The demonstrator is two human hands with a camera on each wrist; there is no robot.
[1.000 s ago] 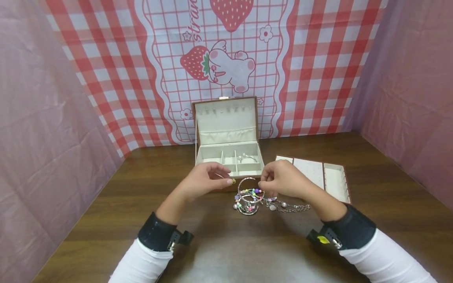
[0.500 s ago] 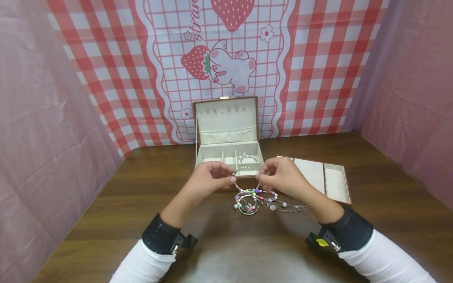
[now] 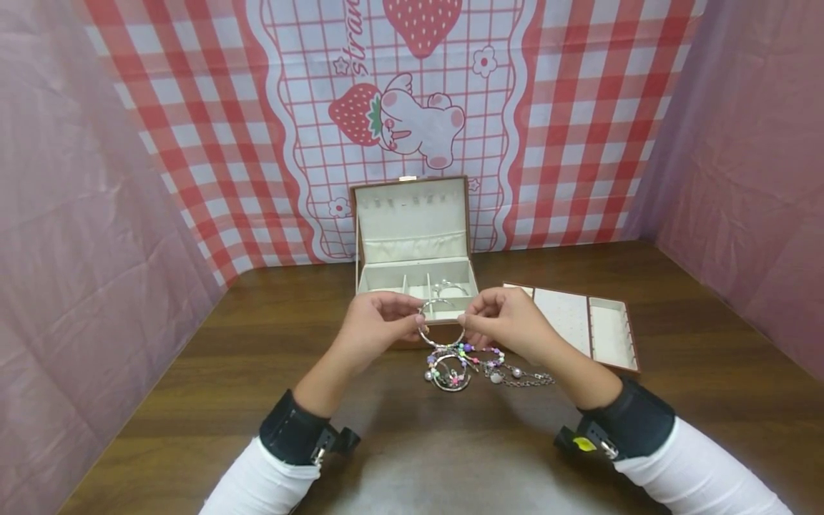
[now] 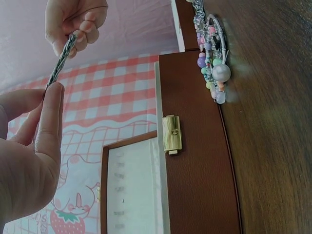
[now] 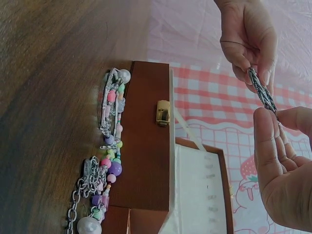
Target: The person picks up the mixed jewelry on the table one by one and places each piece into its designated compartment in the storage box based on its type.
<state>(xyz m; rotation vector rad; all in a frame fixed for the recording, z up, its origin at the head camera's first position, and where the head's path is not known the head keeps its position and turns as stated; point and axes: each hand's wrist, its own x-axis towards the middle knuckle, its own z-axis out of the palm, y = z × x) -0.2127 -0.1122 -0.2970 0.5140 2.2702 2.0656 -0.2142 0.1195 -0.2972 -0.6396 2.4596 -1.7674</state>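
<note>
Much of the open brown box (image 4: 197, 165), just beyond your fingers, is hard to see: your hands cover its near corners in the head view, and both wrist views cut it off at the lower edge. Your right hand (image 3: 515, 325) and forearm also hide part of the pale divided tray (image 3: 613, 337), to the right of your fingers. Below your fingertips, a tangle of beaded bracelets (image 4: 209, 61) lies on the table (image 3: 257, 350), so overlapped that you can't count its pieces. A silver chain (image 5: 73, 212) trails from it toward your right wrist. Past your fingers, in a box compartment, sits another silver bracelet (image 3: 450, 288), its details too small to read.

Between your two hands is the silver bangle (image 5: 262, 91), held up clear of the table. Your left hand (image 3: 375, 325) clamps one side of it, thumb and fingertips together on the metal; your right hand pinches the opposite side the same way, its other fingers curled in. The bangle's lower edge overlaps the tangle in the head view, but your wrist views show the two apart. Seen edge-on there, it looks like twisted strands.
</note>
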